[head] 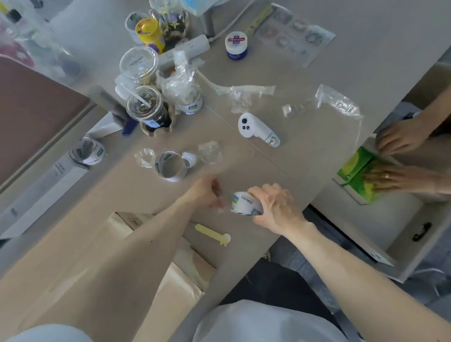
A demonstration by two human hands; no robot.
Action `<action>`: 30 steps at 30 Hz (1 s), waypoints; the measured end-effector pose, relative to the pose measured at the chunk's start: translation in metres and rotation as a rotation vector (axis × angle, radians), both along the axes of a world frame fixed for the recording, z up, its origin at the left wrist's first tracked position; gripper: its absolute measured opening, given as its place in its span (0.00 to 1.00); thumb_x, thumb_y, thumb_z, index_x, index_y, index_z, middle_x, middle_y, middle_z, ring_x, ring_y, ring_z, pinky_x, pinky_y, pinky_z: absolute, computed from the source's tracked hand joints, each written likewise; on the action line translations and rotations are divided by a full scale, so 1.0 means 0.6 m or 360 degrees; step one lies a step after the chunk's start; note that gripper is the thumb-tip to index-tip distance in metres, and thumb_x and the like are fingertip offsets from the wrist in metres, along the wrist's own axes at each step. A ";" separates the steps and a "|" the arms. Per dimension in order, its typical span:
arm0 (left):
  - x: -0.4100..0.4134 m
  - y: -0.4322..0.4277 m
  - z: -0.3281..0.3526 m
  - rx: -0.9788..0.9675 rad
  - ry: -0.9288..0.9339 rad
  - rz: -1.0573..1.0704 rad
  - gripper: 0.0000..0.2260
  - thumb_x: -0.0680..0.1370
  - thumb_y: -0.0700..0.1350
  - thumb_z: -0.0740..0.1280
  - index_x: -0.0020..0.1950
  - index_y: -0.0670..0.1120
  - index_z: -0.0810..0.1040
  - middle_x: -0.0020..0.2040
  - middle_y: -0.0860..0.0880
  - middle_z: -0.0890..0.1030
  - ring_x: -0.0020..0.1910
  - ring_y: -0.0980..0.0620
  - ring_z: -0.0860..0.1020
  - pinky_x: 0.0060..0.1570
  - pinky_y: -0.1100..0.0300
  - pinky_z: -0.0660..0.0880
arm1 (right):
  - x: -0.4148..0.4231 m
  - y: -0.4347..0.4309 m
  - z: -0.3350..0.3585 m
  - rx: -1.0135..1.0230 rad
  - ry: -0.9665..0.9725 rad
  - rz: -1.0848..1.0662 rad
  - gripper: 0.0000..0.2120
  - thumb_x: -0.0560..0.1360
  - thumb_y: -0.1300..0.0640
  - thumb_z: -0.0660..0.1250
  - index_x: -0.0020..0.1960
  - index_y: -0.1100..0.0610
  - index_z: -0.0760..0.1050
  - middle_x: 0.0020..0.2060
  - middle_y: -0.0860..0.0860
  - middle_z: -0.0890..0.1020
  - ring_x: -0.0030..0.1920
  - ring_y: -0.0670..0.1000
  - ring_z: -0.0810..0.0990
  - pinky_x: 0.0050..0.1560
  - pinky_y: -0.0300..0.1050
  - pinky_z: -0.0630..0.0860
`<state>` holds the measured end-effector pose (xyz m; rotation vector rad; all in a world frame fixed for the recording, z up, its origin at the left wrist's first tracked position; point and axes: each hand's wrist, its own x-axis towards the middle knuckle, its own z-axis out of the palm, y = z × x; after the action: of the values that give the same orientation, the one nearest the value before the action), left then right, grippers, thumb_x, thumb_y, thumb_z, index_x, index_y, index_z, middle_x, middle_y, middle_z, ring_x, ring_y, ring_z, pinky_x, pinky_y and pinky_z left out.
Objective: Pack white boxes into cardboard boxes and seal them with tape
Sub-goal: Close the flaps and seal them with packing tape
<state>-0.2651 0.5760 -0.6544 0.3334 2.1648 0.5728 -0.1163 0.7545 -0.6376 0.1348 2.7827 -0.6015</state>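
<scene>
My right hand (275, 208) grips a roll of clear tape (245, 203) with a white printed core, just above the table near its front edge. My left hand (206, 190) pinches the loose clear end of that tape at the roll's left side. Below my left forearm lies a cardboard box (186, 274), mostly hidden by the arm. Two more tape rolls sit on the table: one (170, 167) just beyond my left hand, another (87, 150) far left. No white box is clearly visible.
Another person's two hands (402, 160) press on a green package (356, 173) at the right. A white controller (257, 130), crumpled clear plastic (339, 101), plastic cups (144, 105), a power strip (189, 47), a small jar (236, 46) and a yellow stick (212, 234) lie about.
</scene>
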 end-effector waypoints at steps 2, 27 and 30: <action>0.008 0.009 -0.006 -0.0074 0.0103 0.0016 0.18 0.59 0.37 0.79 0.37 0.48 0.71 0.35 0.52 0.75 0.33 0.53 0.71 0.32 0.60 0.68 | -0.005 -0.005 -0.001 0.0011 0.0022 0.0049 0.28 0.68 0.48 0.73 0.65 0.50 0.70 0.49 0.53 0.77 0.49 0.55 0.73 0.43 0.47 0.65; 0.044 -0.143 0.219 0.0116 0.1558 0.0683 0.08 0.79 0.52 0.66 0.45 0.49 0.79 0.48 0.53 0.80 0.42 0.49 0.78 0.40 0.56 0.72 | -0.067 -0.045 0.107 -0.0711 0.0218 0.0069 0.28 0.72 0.40 0.66 0.68 0.52 0.72 0.59 0.51 0.75 0.60 0.53 0.73 0.59 0.49 0.71; 0.101 -0.237 0.211 0.0179 0.1636 0.0749 0.07 0.79 0.49 0.64 0.51 0.48 0.80 0.53 0.50 0.80 0.48 0.45 0.80 0.49 0.48 0.77 | -0.081 -0.150 0.156 -0.0768 0.0410 0.0339 0.21 0.76 0.50 0.67 0.66 0.57 0.74 0.60 0.54 0.77 0.59 0.55 0.76 0.60 0.48 0.73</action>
<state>-0.2045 0.4337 -0.5280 0.1825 3.2533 0.9171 -0.1649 0.6647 -0.5439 -0.3585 2.7368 -1.2802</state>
